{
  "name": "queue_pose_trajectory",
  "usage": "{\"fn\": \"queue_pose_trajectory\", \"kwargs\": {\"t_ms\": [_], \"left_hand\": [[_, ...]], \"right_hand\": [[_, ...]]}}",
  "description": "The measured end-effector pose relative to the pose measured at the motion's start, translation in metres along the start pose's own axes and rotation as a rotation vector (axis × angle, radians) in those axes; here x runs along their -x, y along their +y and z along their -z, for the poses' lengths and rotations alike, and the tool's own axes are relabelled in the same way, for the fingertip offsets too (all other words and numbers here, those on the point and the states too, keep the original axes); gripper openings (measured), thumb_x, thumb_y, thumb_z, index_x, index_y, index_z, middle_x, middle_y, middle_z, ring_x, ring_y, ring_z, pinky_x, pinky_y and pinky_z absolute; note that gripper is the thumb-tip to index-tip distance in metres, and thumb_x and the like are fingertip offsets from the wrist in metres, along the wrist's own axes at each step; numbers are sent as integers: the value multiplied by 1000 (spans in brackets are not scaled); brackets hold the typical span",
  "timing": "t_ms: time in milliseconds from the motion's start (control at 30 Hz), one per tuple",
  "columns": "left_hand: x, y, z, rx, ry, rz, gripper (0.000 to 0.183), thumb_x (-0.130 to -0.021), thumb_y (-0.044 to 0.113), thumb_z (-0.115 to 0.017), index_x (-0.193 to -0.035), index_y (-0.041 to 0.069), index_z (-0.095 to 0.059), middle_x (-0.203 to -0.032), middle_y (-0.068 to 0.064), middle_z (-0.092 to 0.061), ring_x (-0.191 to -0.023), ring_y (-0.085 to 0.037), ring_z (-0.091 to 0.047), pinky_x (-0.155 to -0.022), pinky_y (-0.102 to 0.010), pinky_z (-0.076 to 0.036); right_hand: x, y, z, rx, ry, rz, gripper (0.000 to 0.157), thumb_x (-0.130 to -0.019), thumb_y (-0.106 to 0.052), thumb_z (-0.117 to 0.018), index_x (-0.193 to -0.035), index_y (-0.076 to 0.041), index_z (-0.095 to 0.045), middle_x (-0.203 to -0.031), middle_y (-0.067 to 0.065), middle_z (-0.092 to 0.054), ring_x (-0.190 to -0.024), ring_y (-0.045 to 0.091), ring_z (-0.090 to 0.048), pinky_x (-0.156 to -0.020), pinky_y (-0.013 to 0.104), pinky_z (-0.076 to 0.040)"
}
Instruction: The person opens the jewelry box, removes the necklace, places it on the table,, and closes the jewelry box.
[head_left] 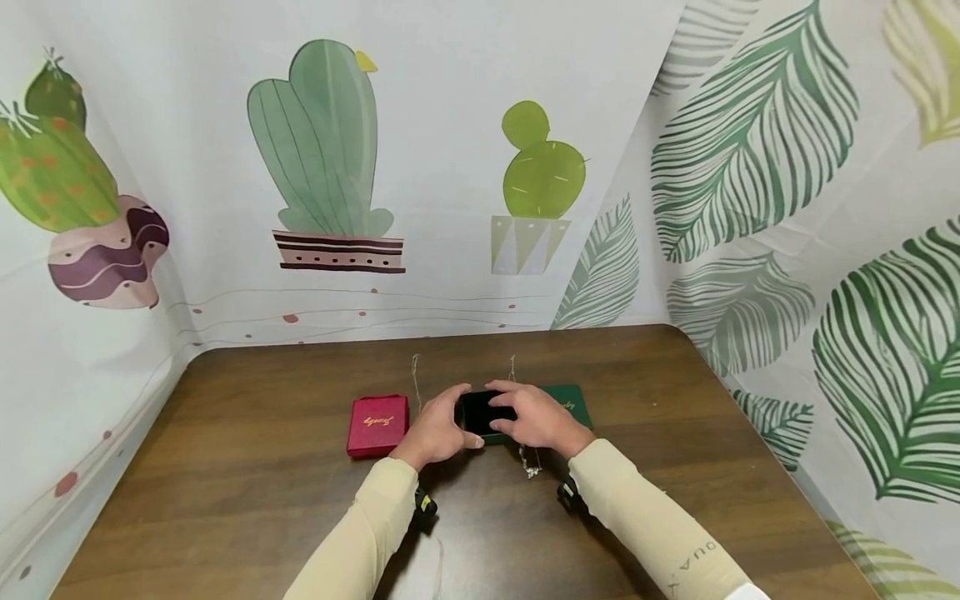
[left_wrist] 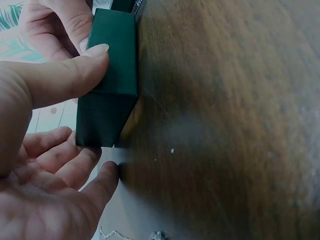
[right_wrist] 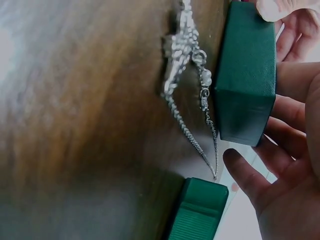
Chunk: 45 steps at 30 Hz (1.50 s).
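A lidless dark green box (head_left: 495,438) with a black inside stands between both hands. My left hand (head_left: 440,427) grips its left end; in the left wrist view the thumb lies on the near face of the green box (left_wrist: 120,60) and the fingers reach round its far side. My right hand (head_left: 536,414) curls over the box's right end, its fingertips at the far rim and over the black inside. Partly hidden under that wrist lies a silver necklace (head_left: 532,472); the right wrist view shows the necklace's pendant (right_wrist: 180,55) beside the box.
To the right lies a green lid (head_left: 573,404) with gold lettering. A red box (head_left: 378,423) with gold lettering sits left of my left hand, with a thin chain (head_left: 416,375) beside it. The brown table (head_left: 247,467) meets a printed cloth backdrop (head_left: 450,167).
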<state>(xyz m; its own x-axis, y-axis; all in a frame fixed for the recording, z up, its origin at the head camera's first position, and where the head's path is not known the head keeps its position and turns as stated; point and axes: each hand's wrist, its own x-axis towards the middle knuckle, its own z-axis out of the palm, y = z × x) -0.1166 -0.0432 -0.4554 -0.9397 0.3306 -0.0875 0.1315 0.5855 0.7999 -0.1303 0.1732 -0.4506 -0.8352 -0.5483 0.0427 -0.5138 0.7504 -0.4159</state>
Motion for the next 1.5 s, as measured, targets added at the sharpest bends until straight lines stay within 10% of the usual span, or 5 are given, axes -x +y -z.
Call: {"fn": "queue_pose_trajectory", "kwargs": {"t_ms": [1500], "left_hand": [[-3, -7, 1, -51, -44, -4, 99, -75, 17, -93, -157, 5, -40, -153, -21, -54, -134, -38, -56, -113, -59, -47]], "right_hand": [[3, -5, -5, -3, 24, -45, 35, -100, -24, -71, -126, -1, -73, -158, 10, -53, -142, 33, -56, -111, 47, -52]]}}
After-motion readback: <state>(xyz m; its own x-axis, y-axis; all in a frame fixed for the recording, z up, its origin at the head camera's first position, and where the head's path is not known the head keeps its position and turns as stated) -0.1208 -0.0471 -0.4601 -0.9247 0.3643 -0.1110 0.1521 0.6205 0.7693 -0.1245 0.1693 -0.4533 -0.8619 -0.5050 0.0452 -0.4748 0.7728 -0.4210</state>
